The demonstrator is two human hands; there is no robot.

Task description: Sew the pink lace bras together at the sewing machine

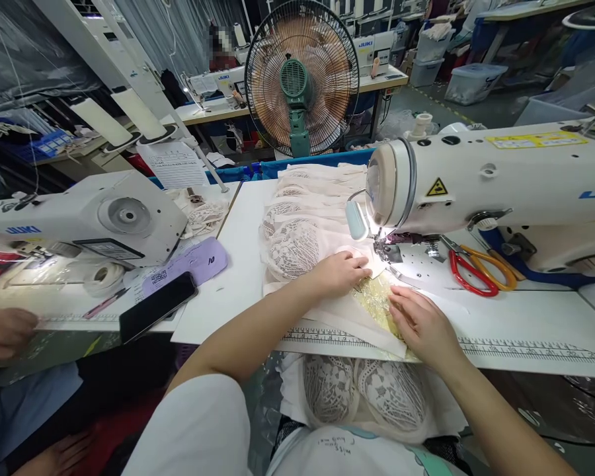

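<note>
My left hand [341, 271] lies on a cream fabric piece [327, 311], fingers curled and pressing it down just left of the presser foot [385, 251] of a white sewing machine [496, 185]. Just below it, my right hand [419, 320] rests flat with fingers stretched out over a yellowish lace patch [377, 301] on the same fabric. A stack of lace bra cups [297, 225] sits behind my left hand. More lace cups [367, 393] lie in my lap under the table edge.
Red and orange scissors [476, 271] lie on the machine bed to the right. A black phone [157, 305] and purple tag [188, 263] sit at left beside a second machine [94, 218]. Another person's hand [2, 334] is at far left. A fan [301, 76] stands behind.
</note>
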